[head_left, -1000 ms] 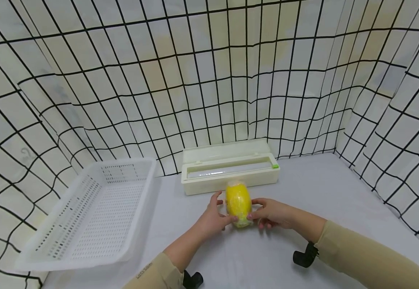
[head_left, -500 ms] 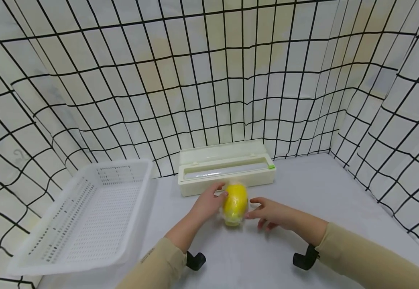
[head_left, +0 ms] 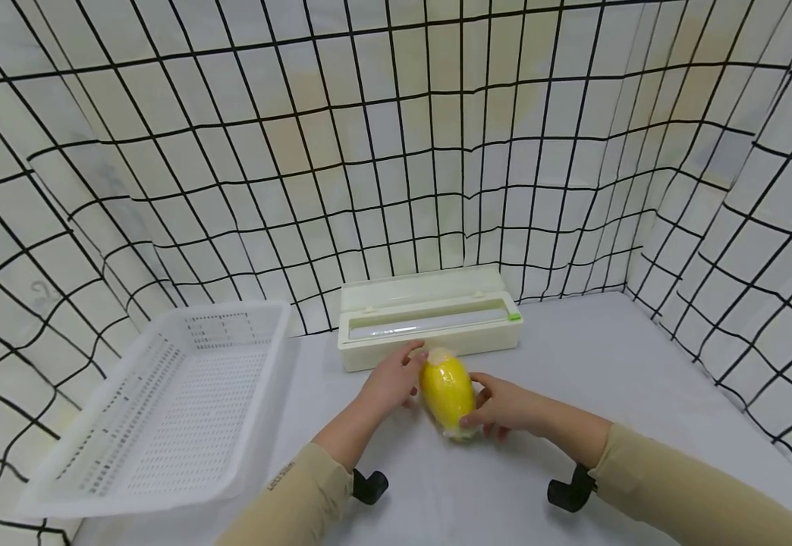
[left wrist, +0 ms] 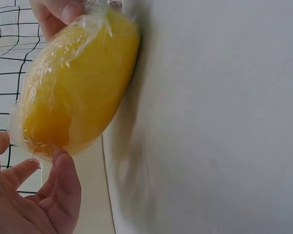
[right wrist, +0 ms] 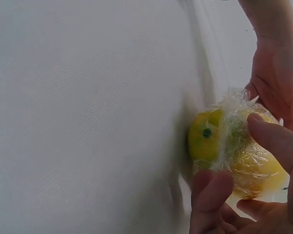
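wrapped lemon held at both ends on the bench

head view: a yellow lemon point(head_left: 447, 391) wrapped in clear film lies on the white bench point(head_left: 608, 364), just in front of a cream film dispenser box point(head_left: 430, 322). its long axis runs from the far end near the box toward the person, leaning a little to the right at the near end. the left hand point(head_left: 389, 383) rests against the lemon's far left side, thumb up by the far tip, fingers loosely bent around it. the right hand point(head_left: 505, 406) holds the near right side, fingertips pinching at the near tip. a white slotted basket point(head_left: 164, 409) sits well apart to the left, tilted against the checked backdrop point(head_left: 396, 152).

left wrist view: the lemon point(left wrist: 78, 83) lies against the bench point(left wrist: 215, 117), film creased over it. the left hand point(left wrist: 34, 195) is spread and relaxed, one fingertip touching the lemon's end; its grip is wide. the right hand's thumb point(left wrist: 63, 12) presses the bunched film at the other end.

right wrist view: the lemon's point(right wrist: 229, 146) stem end, with a small green dot, faces the camera under gathered film. the right hand point(right wrist: 244, 195) pinches that end between curled fingers, a narrow grip on the lemon. the left hand point(right wrist: 278, 87) cups the far side.
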{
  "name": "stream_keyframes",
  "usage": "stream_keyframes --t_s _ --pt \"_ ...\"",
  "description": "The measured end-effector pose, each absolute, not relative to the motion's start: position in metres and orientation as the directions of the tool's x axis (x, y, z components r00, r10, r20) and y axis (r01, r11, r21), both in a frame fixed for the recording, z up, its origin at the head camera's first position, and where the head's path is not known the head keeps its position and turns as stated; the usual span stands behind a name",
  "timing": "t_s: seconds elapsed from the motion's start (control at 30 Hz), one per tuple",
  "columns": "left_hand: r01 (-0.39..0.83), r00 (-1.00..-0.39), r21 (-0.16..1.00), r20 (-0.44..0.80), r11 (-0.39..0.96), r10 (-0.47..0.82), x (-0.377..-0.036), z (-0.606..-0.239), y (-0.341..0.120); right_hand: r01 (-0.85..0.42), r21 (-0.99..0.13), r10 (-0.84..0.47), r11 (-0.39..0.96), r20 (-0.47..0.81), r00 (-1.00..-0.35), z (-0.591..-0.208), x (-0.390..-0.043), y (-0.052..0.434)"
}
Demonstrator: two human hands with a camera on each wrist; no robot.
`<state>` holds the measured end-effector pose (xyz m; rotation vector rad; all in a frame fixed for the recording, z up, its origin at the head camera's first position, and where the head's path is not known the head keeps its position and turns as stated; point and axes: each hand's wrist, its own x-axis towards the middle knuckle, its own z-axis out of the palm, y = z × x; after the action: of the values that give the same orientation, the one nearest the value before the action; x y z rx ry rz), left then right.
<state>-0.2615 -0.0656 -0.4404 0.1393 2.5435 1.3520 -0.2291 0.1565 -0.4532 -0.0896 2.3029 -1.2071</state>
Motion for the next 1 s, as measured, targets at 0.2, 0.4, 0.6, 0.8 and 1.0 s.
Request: stream_keyframes --t_s 0.2,0.4,0.6,0.8,1.0 --pt "-0.036 -0.964 0.806 -0.185 0.59 0.193 -0.261 -0.442 -0.076 0.143 -0.767 -0.273 0.626 -0.387 -0.881 -0.453 -0.231 0.159" --pt "-0.068 -0.97 0.818 -0.189 0.571 0.155 -0.254 -0.445 -0.088 0.143 -0.748 -0.223 0.648 -0.366 -0.904 -0.449 -0.229 0.163" --pt "-0.141 -0.964 0.876 -0.227 0.461 0.136 -0.246 -0.446 -0.095 0.174 -0.793 -0.196 0.584 -0.345 -0.918 -0.449 -0.232 0.165" --pt "-0.205 -0.94 0.896 -0.292 0.393 0.174 -0.238 -0.447 -0.102 0.217 -0.862 -0.21 0.458 -0.342 -0.916 -0.452 -0.236 0.165" --pt "-0.287 -0.918 0.899 -0.357 0.33 0.173 -0.227 -0.451 -0.108 0.244 -0.89 -0.173 0.385 -0.33 -0.928 -0.458 -0.239 0.166"
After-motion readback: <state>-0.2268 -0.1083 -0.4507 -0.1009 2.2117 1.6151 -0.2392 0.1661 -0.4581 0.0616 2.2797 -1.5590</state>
